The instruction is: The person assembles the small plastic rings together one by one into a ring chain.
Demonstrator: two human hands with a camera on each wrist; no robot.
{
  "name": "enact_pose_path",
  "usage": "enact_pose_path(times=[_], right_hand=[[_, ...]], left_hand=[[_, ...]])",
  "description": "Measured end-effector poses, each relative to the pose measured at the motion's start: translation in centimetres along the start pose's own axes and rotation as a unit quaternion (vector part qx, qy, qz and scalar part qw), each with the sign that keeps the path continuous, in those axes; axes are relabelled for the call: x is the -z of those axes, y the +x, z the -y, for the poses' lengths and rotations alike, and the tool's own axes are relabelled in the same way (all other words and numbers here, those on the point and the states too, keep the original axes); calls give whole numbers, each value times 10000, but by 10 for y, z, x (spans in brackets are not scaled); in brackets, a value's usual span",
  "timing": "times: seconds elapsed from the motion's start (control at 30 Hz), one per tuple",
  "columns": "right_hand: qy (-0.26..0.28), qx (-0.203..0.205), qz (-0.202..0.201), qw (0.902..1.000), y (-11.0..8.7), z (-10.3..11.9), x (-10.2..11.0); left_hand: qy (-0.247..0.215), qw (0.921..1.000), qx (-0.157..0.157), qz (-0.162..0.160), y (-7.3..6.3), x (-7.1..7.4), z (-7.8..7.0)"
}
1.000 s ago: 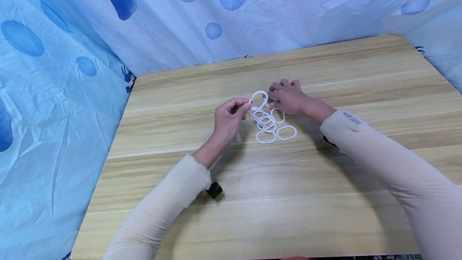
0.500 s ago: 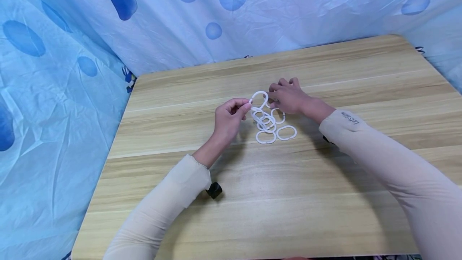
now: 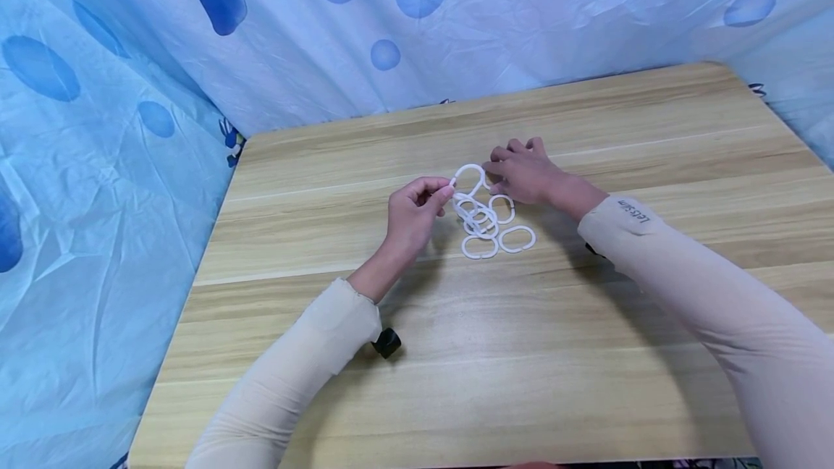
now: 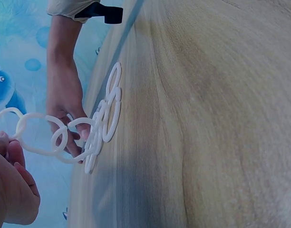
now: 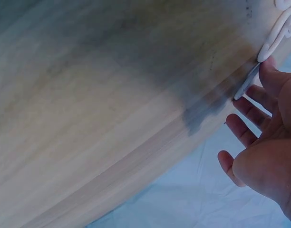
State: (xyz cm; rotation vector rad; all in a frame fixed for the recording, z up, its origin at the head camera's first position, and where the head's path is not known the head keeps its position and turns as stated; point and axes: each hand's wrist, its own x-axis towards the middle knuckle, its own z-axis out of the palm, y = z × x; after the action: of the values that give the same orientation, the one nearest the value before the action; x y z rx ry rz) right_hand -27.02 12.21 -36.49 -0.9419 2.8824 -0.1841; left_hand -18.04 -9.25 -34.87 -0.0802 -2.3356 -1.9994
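In the head view, my left hand (image 3: 412,214) pinches the left end of a white plastic C-shaped link (image 3: 470,166) between thumb and index finger. From it, in the left wrist view, hangs a chain of white links (image 4: 41,151) hooked through each other, running down towards the table. My right hand (image 3: 526,174) reaches over the upper right of the pile, its fingers loosely bent and spread. In the right wrist view, its thumb and fingertips are at the two ends of a link (image 5: 247,81) lying flat on the tabletop; it is not gripped as far as I see.
Loose white links, one an oval link (image 3: 517,239) with a gap in its side, lie beside the chain on the wooden table (image 3: 521,368). Behind and left of the table hangs a blue patterned curtain (image 3: 287,35).
The right hand has shifted very slightly, its fingers a little more raised and spread. The left hand and the chain stay where they were.
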Motion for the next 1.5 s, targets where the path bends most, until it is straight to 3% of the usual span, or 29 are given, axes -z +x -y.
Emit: enact_pose_path(times=[0.53, 0.9, 1.03, 1.27, 1.5], right_hand=[[345, -197, -333, 9987, 1, -3, -2], [330, -54, -936, 9950, -5, -11, -1], [846, -14, -1296, 9879, -11, -10, 6], [1935, -26, -1734, 9657, -18, -7, 19], [2238, 103, -1927, 9553, -23, -4, 26]], left_hand=[[24, 10000, -17, 53, 1, -2, -1], [-10, 10000, -39, 78, -1, -3, -1], [6, 10000, -2, 94, -1, -4, -1], [25, 9999, 49, 110, 0, -5, 1], [39, 9999, 45, 108, 0, -6, 1]])
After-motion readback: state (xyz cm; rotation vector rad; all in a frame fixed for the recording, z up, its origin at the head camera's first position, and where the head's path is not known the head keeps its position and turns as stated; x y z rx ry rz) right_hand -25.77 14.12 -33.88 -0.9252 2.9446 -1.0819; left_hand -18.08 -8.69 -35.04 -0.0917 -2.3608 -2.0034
